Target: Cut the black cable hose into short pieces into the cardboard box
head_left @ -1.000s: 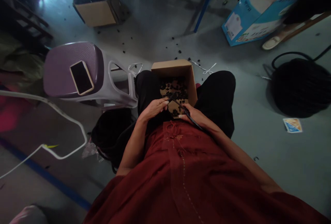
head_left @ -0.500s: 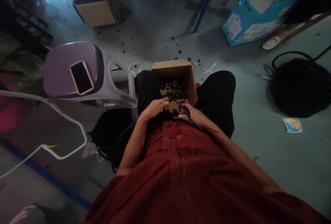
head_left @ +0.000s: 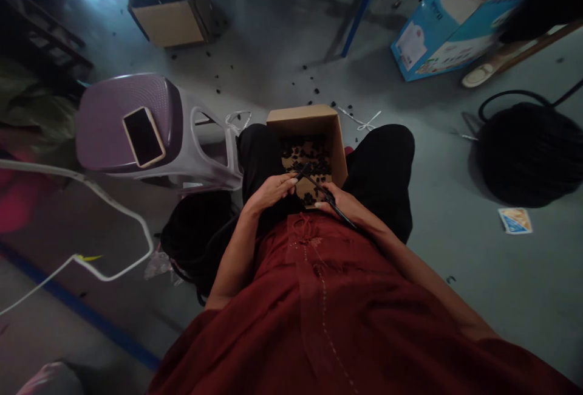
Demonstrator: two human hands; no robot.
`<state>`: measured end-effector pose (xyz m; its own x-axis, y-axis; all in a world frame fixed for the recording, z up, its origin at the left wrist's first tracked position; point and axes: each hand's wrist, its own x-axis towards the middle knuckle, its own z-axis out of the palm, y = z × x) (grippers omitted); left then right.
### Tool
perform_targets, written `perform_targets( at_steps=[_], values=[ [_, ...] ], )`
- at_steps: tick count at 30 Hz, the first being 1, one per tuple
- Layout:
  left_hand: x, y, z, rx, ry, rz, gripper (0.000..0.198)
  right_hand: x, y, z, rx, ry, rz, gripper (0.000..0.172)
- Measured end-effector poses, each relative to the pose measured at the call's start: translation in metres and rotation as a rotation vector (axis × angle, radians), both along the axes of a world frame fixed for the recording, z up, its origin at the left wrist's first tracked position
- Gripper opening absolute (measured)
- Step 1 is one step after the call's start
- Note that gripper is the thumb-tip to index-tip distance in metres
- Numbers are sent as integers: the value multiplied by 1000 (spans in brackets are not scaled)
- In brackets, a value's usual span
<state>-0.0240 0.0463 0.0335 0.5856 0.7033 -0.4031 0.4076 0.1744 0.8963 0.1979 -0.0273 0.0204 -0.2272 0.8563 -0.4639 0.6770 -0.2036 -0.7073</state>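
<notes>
A thin black strip (head_left: 325, 191) runs from left hand (head_left: 268, 194) to right hand (head_left: 341, 202).

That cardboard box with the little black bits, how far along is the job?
Done, it seems: the far cardboard box looks full of black bits, and the near cardboard box holds many, its floor still showing. In hand: a thin black strip, gripped by the right hand, the left hand at its tip. Left, probably: the big black coil on the floor.

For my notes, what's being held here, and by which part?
A thin black strip, gripped near its middle by the right hand; whether the left hand touches its upper end is unclear.
</notes>
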Motion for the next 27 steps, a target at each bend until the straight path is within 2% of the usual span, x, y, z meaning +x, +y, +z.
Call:
perform_targets(
  at_steps=[7,17,27],
  values=[
    [0,0,1,0,-4,-8,44,0,1,-4,5,-32,6,64],
    [1,-1,4,0,2,14,41,0,1,-1,-3,-23,5,62],
    [-1,0,-4,22,-1,-11,42,0,1,-2,-4,-49,13,62]
  ],
)
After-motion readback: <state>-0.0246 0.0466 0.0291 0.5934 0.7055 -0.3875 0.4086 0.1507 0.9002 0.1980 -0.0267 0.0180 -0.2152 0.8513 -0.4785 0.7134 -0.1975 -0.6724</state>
